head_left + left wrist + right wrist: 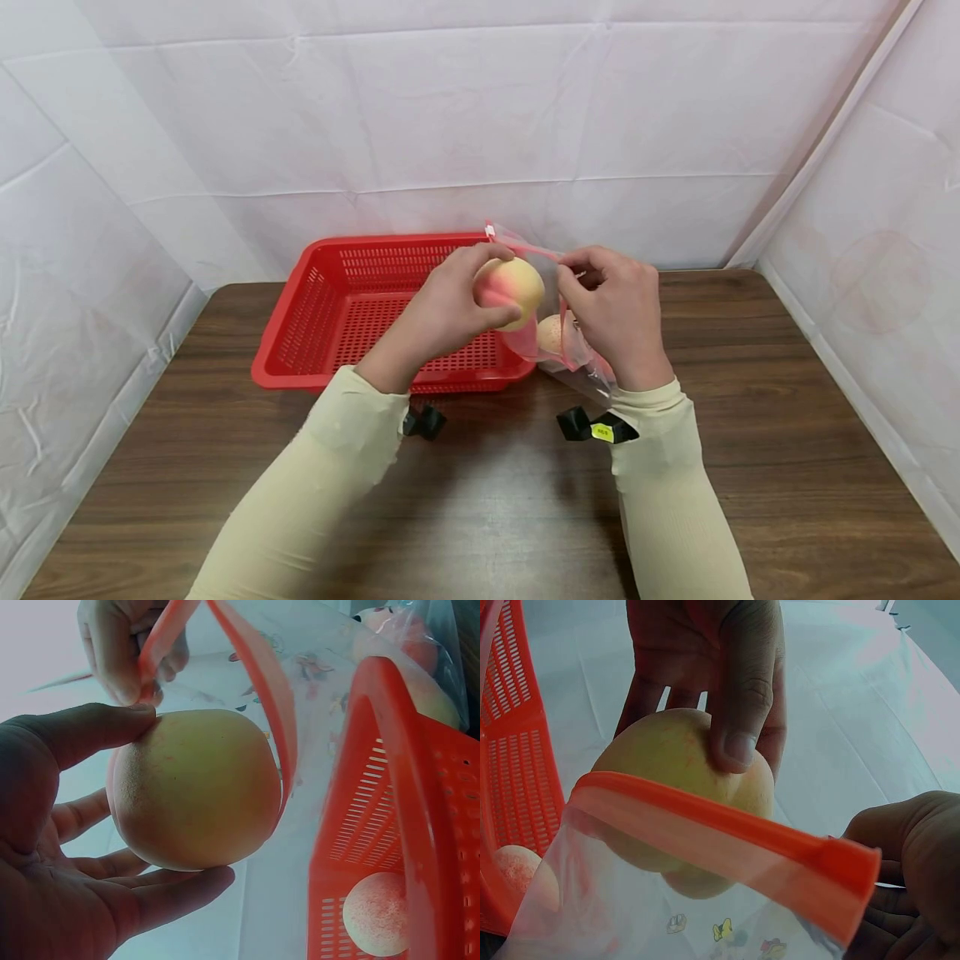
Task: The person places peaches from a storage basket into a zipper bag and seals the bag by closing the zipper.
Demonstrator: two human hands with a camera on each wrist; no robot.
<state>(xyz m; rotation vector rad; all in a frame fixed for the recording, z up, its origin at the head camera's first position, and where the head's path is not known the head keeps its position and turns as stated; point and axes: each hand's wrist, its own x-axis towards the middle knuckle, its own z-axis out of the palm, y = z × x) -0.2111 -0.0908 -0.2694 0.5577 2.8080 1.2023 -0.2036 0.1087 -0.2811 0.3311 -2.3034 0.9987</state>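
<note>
My left hand (pixel 448 302) grips a yellow and pink peach (pixel 525 287) between thumb and fingers, at the mouth of a clear zip bag (pixel 588 375) with a red-pink rim. In the right wrist view the held peach (pixel 660 754) sits partly behind the bag's red rim (pixel 727 836). With thumb and fingertips, my right hand (pixel 618 312) pinches the right side of that rim. Another peach (pixel 551 335) shows through the bag's plastic. Inside the red basket lies one more peach (pixel 376 915), which my left hand hides in the head view.
The red slotted plastic basket (pixel 281 342) stands at the back of the brown wooden table (pixel 495 517), just left of the bag. White cloth (pixel 465 108) hangs behind the table and at both sides. Small black wrist devices (pixel 576 423) sit at both cuffs.
</note>
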